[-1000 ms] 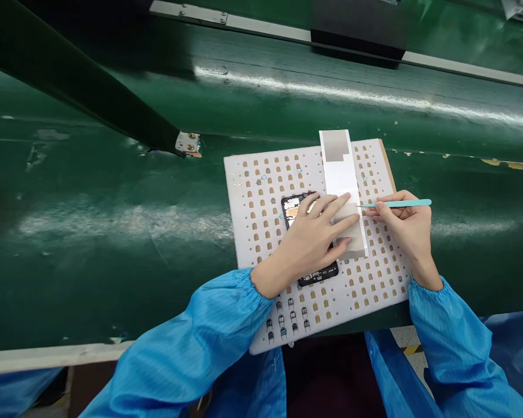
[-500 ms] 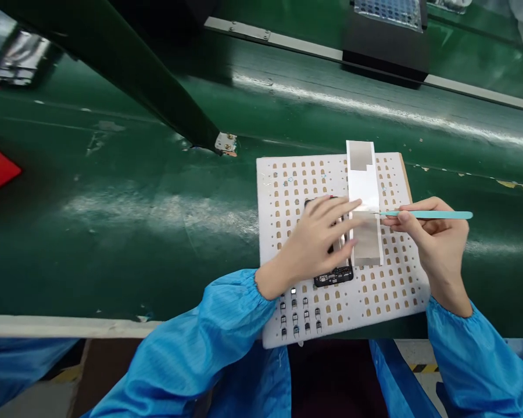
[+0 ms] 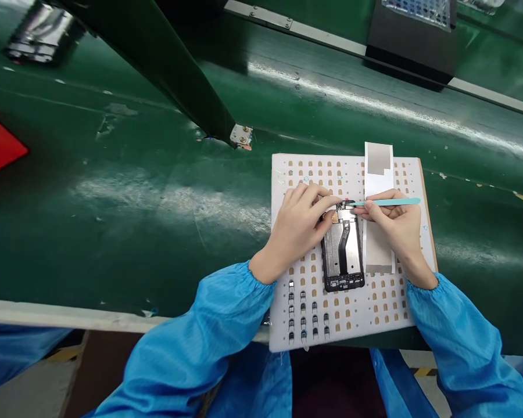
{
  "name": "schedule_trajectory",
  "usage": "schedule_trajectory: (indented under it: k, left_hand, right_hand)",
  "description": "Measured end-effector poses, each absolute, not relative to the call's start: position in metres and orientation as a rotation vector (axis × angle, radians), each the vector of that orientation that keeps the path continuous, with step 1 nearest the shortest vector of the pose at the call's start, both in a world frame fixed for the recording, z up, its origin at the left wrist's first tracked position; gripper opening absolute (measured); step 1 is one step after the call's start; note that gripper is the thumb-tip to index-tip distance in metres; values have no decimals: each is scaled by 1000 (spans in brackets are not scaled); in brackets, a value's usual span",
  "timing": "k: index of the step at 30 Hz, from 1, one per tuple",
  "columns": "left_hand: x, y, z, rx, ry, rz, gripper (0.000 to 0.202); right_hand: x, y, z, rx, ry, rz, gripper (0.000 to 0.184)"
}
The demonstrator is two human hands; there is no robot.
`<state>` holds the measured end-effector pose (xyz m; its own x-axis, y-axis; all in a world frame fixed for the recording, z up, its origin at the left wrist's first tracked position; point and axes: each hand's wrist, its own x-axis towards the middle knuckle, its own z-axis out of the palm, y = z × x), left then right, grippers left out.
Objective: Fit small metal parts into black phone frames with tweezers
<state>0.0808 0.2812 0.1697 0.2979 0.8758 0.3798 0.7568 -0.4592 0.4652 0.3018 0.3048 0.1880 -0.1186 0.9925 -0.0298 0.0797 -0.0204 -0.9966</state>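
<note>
An opened phone frame [image 3: 353, 247], black-rimmed with a silver inside and a dark flex strip, lies on a white foam board [image 3: 281, 244]. At its upper left edge my left hand [image 3: 303, 217] steadies it with thumb and forefinger. Turquoise tweezers [image 3: 392, 202] are pinched in my right hand [image 3: 392, 223], their tip over the top end of the frame. Whether the tip holds anything is too small to see. Beneath the right hand runs a white backing strip [image 3: 377, 184] with grey film patches, lying along the frame's right side.
Several small metal-and-black parts [image 3: 303, 322] sit in the board's lower left slots. A dark green post [image 3: 192, 75] slants in from the upper left. Farther back are a black block [image 3: 412, 46] and another device [image 3: 43, 35]; a red object [image 3: 0, 145] lies far left.
My right hand has brought the tweezers left from the backing strip to the phone frame's top. My left hand has shifted off the strip to the frame's upper left edge. The view has shifted slightly.
</note>
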Motion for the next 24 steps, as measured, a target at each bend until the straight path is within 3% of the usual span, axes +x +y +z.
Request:
schedule_trajectory:
  k: [24]
  left_hand:
    - [80,281,171,2371,1479,907,27]
  right_hand:
    - [296,299,187,-1237,-1323,1226,37]
